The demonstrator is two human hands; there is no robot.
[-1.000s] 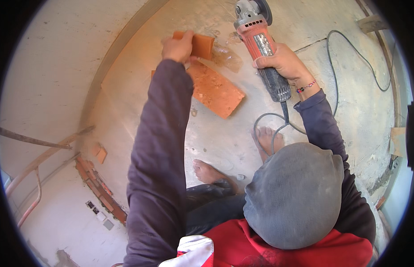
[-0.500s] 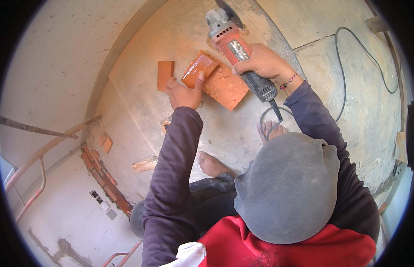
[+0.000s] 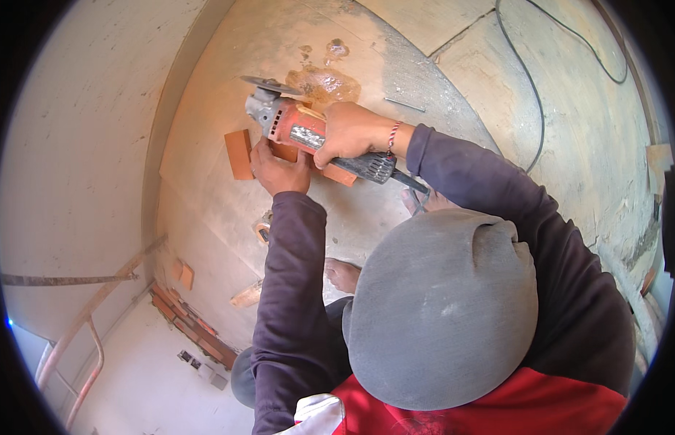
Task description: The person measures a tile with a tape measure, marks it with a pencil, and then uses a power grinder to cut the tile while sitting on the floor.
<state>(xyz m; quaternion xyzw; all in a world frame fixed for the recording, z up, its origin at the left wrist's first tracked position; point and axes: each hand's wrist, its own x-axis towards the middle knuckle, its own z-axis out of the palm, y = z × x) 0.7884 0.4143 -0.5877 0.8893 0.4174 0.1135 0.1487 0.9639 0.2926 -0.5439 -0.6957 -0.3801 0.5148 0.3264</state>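
Observation:
My right hand (image 3: 355, 133) is wrapped round the body of a red and grey angle grinder (image 3: 303, 130), its black rear end toward me. The grinder's cutting disc (image 3: 268, 85) points to the far left, above the far side of the orange tiles. Under the grinder my left hand (image 3: 279, 168) grips an orange tile (image 3: 284, 151) between thumb and fingers. Most of that tile is hidden by the tool, so contact with the disc cannot be seen. A larger orange tile (image 3: 340, 175) shows below the grinder's body. Left of my left hand lies a narrow orange tile piece (image 3: 238, 154).
Beyond the grinder is a wet patch (image 3: 326, 85), with a thin rod (image 3: 405, 104) nearby. A dark cord (image 3: 529, 94) curves on the right. My bare foot (image 3: 342, 275), a wood scrap (image 3: 247, 293), stacked tiles (image 3: 196, 330) and a metal frame (image 3: 91, 319) are nearer.
My right hand has brought the grinder left and nearer, from beyond the tiles to over them. My left hand has closed in on the tile beneath it. The view has shifted.

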